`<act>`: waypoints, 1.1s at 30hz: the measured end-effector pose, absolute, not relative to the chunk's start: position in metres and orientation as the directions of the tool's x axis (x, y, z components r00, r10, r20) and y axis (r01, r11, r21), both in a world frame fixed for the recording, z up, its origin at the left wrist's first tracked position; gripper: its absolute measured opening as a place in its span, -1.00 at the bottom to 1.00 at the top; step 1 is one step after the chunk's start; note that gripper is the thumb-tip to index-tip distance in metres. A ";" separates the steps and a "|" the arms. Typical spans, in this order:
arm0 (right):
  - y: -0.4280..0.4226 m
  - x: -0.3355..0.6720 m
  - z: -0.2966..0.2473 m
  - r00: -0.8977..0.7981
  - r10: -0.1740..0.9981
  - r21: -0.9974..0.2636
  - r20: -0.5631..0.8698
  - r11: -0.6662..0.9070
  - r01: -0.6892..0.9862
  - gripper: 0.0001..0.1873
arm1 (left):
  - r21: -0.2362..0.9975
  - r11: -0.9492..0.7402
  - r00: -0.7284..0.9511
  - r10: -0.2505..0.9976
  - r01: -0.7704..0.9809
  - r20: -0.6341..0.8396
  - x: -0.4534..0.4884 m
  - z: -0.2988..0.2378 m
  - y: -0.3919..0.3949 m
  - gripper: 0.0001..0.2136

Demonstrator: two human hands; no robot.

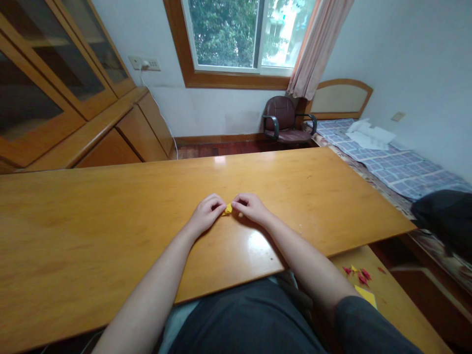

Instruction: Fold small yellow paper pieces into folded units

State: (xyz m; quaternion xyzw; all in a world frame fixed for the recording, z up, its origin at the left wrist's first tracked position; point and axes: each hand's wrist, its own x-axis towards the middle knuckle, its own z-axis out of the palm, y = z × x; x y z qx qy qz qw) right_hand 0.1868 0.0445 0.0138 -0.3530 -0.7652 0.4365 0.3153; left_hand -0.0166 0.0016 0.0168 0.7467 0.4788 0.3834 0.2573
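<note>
Between my two hands, just above or on the wooden table (121, 216), is a small piece of folded yellow paper (228, 210). My left hand (207, 212) pinches its left side between thumb and fingertips. From the other side, my right hand (251, 207) is closed in a pinch at the paper's right edge. The fingertips partly cover the paper, so its exact folded shape is hard to make out. Both forearms reach in over the table's near edge.
On a lower wooden surface at right lie several small red folded paper pieces (363, 279), a small yellow one (354, 269) and yellow paper sheets (367, 296). Behind the table stand a brown armchair (280, 118) and a bed (394, 162). A black bag-like object (446, 221) rests at far right.
</note>
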 end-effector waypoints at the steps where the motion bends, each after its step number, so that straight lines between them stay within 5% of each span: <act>1: 0.044 0.187 0.014 -0.554 0.814 -0.890 0.174 0.371 0.264 -0.78 | 0.749 -0.410 0.251 0.912 0.520 0.325 -0.017 0.017 0.002 -0.78; 14: 0.049 0.184 0.011 -0.459 0.887 -0.992 0.047 0.094 0.080 -0.73 | 0.760 -0.374 0.159 0.925 0.532 0.344 -0.015 0.012 -0.004 -0.82; 23: 0.047 0.187 0.013 -0.493 0.870 -0.999 0.018 0.040 0.034 -0.67 | 0.559 -0.503 0.282 0.855 0.659 0.436 -0.012 0.009 -0.008 -0.80; 33: 0.048 0.186 0.010 -0.488 0.869 -0.996 0.077 0.091 0.005 -0.67 | 0.694 -0.435 0.196 0.896 0.574 0.399 -0.014 0.015 -0.008 -0.76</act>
